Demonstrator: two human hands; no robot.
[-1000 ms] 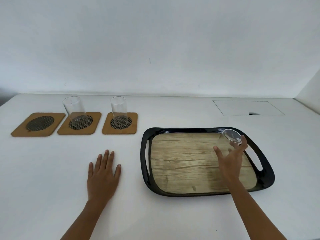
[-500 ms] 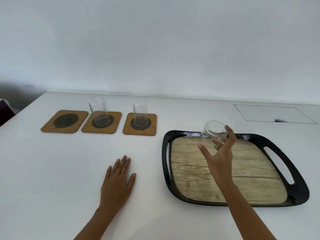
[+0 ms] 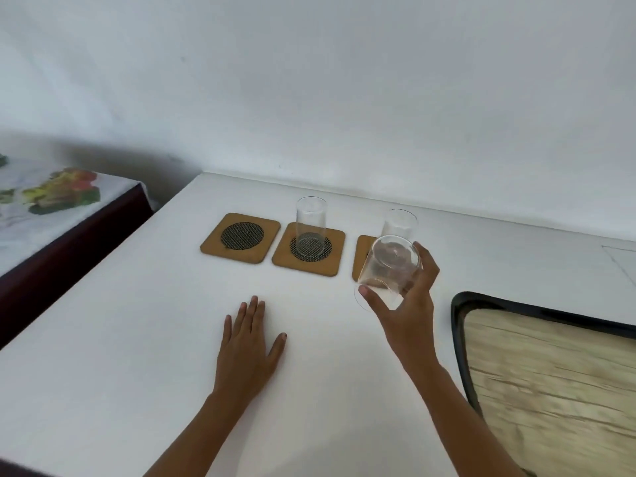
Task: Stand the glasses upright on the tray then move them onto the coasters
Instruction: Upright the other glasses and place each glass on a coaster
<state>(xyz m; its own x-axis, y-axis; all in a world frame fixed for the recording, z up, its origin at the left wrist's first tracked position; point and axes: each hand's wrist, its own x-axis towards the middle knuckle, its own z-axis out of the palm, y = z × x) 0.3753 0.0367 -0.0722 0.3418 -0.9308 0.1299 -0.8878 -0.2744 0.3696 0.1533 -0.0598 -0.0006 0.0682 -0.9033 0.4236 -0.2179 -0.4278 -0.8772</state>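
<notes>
My right hand (image 3: 409, 311) holds a clear glass (image 3: 390, 266) tilted in the air above the table, left of the tray (image 3: 459, 339), in front of the right coaster (image 3: 363, 256). A second glass (image 3: 399, 223) stands upright on that right coaster, partly hidden by the held one. A third glass (image 3: 310, 223) stands upright on the middle coaster (image 3: 335, 249). The left coaster (image 3: 241, 237) has nothing on it. My left hand (image 3: 246, 352) lies flat on the white table, fingers spread. The tray has a black rim and a wood-look floor, with no glass on its visible part.
The white table (image 3: 137, 339) meets a white wall at the back. To the left, beyond the table's edge, stands a lower surface with a floral cloth (image 3: 44, 201). A thin rectangular outline (image 3: 623, 259) marks the table top at the far right.
My right hand has carried the glass off the tray and leftward, now over the table by the right coaster. The view has swung left. My left hand has stayed flat.
</notes>
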